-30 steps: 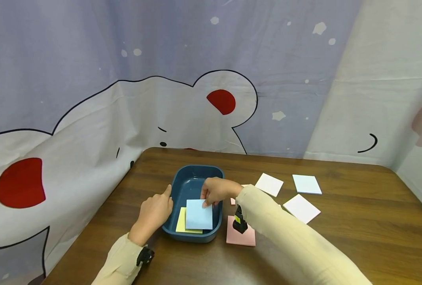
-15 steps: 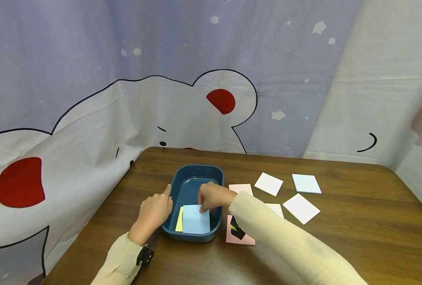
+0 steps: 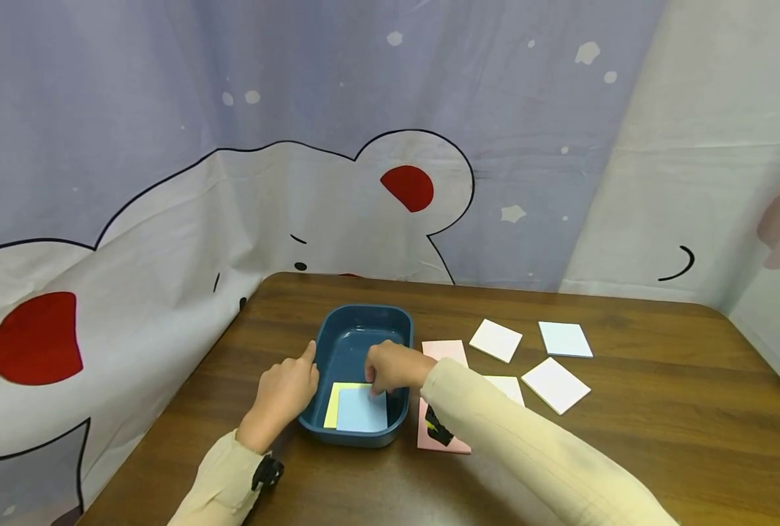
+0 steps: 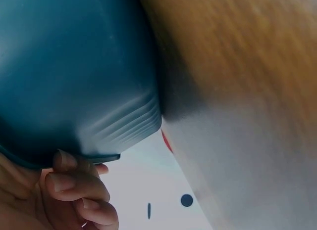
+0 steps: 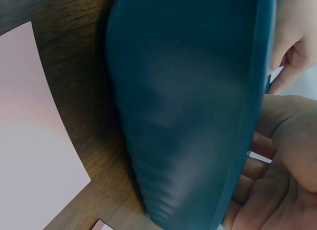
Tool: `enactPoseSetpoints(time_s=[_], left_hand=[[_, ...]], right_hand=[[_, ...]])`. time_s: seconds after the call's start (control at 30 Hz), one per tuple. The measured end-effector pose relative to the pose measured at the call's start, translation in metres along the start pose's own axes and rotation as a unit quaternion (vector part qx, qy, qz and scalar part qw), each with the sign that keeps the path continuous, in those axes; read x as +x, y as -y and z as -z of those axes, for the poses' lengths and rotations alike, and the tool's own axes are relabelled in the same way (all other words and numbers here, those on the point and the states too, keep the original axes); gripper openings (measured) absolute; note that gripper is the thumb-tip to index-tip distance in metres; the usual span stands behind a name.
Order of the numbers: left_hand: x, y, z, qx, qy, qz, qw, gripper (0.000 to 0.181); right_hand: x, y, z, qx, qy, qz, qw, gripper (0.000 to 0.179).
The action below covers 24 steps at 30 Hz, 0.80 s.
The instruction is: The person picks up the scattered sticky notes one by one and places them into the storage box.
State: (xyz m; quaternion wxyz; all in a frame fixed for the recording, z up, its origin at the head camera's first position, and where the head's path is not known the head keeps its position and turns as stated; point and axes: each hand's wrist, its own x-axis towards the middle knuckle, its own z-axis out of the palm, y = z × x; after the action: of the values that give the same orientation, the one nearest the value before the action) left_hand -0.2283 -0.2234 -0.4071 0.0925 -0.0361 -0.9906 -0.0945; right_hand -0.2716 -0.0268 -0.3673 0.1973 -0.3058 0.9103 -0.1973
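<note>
A dark blue plastic tub stands on the wooden table. My left hand grips its left rim, index finger lying along the edge; the left wrist view shows curled fingers right at the rim. Inside the tub, at its near end, a light blue pad of sticky notes lies over a yellow pad, whose left and top edges show. My right hand reaches in over the right rim and pinches the blue pad's far right corner. The tub wall hides part of that hand in the right wrist view.
Right of the tub lie a pink pad, another pink pad partly behind my sleeve, and a cream pad. Farther right are two white pads and a pale blue pad. A patterned curtain hangs behind the table.
My right hand has lowered the light blue pad toward the near end of the tub, onto the yellow one. The left hand has stayed at the rim.
</note>
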Motion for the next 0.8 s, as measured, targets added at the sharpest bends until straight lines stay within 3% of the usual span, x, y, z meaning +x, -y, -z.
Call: enactPoseSetpoints(time_s=[0.23, 0.57, 0.8], left_hand=[[0.0, 0.0, -0.001, 0.001, -0.005, 0.0, 1.0, 0.049], [0.0, 0.0, -0.001, 0.001, -0.014, -0.004, 0.9999, 0.049], [0.0, -0.001, -0.001, 0.001, -0.01, -0.005, 0.9999, 0.049]], right_hand=[[-0.002, 0.0, 0.003, -0.009, -0.009, 0.009, 0.9999, 0.016], [-0.014, -0.001, 0.022, 0.007, -0.022, 0.066, 0.9976, 0.02], [-0.026, -0.01, 0.034, 0.02, -0.038, 0.059, 0.9973, 0.02]])
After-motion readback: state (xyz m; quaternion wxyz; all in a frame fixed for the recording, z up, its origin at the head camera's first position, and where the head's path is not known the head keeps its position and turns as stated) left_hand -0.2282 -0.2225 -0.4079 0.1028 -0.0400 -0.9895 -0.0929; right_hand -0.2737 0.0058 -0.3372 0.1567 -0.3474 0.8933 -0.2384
